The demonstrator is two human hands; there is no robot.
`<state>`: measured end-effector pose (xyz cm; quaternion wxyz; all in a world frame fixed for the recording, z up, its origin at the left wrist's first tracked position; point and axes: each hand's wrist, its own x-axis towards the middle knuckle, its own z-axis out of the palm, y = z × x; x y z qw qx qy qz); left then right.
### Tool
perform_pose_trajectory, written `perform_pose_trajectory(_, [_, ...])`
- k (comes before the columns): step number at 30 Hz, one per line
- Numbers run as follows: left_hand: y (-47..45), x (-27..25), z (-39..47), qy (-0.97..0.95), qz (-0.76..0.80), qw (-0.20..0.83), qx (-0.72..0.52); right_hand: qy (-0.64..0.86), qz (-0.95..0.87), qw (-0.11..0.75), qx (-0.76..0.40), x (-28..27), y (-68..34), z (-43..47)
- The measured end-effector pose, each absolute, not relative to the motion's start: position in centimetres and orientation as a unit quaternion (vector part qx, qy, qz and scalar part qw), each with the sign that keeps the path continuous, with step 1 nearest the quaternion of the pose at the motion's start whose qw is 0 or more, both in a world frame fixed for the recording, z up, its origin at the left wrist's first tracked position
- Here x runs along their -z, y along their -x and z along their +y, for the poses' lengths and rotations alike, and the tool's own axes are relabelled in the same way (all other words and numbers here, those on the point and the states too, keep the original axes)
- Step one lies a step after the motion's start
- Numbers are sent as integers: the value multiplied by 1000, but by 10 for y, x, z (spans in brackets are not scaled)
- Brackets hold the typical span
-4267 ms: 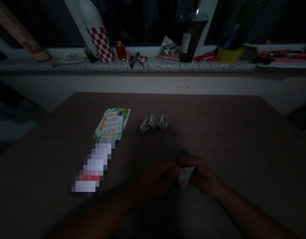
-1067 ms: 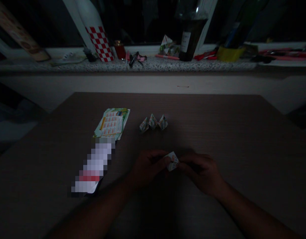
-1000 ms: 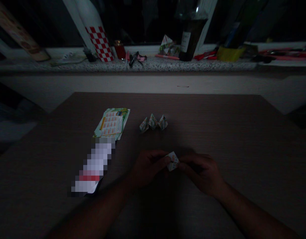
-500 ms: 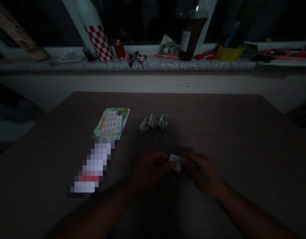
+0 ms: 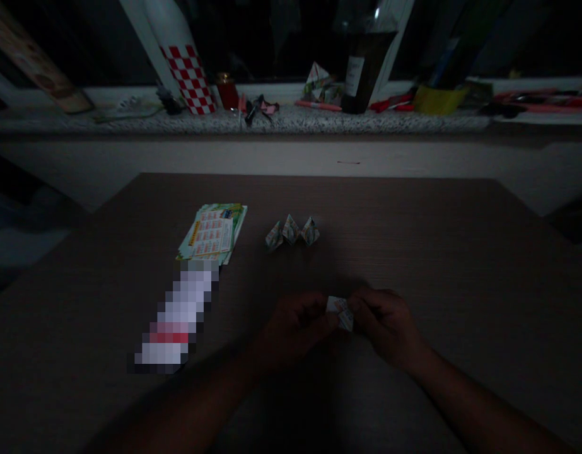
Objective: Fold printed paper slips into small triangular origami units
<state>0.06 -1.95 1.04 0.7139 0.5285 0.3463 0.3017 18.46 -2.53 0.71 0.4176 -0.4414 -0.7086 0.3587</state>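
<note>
Small folded white orange-printed paper (image 5: 340, 306), partly thumb-covered, was pinched between left hand (image 5: 297, 325) and right hand (image 5: 384, 325). Three pointed printed-paper folds (image 5: 291, 231) stood at its 11 o'clock; green-and-white paper stack (image 5: 212, 233), 10 o'clock.

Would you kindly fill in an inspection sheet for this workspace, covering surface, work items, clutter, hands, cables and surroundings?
Surface: brown wood-grain table, dimly lit, shadowed around the hands.
Job's things: small folded white printed paper between the hands; three small folded printed-paper pieces side by side beyond it; stack of green-and-white printed sheets to the left.
Clutter: pale oblong item by the stack, pixelated, unidentifiable.
Hands: left hand and right hand both grip the paper with their fingers.
Cables: nothing seen, though the sill is dark.
Surroundings: speckled stone windowsill bearing a white bottle with red checks and a dark labelled bottle.
</note>
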Motion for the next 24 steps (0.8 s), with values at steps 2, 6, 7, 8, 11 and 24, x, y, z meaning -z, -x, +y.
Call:
perform_pose_trajectory(2, [-1,-10,-20,-551,348,705,-281,441,-701,417,-374,-5,-185,-24])
perform_pose_trajectory(6, [-2,-10,-20,-605,365,665,-242,433,-694,395,-419,-3,-183,-25])
perform_pose_trajectory(7, [-2,-10,-19,-618,361,658,-233,430,-692,387,-431,-3,-182,-26])
perform_pose_trajectory(8, [-1,-10,-19,-629,354,654,-227,428,-690,377,-445,-3,-181,-27])
perform_pose_trajectory(11, [1,-9,-18,-650,342,642,-221,427,-669,355,-495,-2,-180,-28])
perform_pose_trajectory(24, [7,-15,-16,-691,308,615,-222,341,-556,305,-693,4,-186,-28])
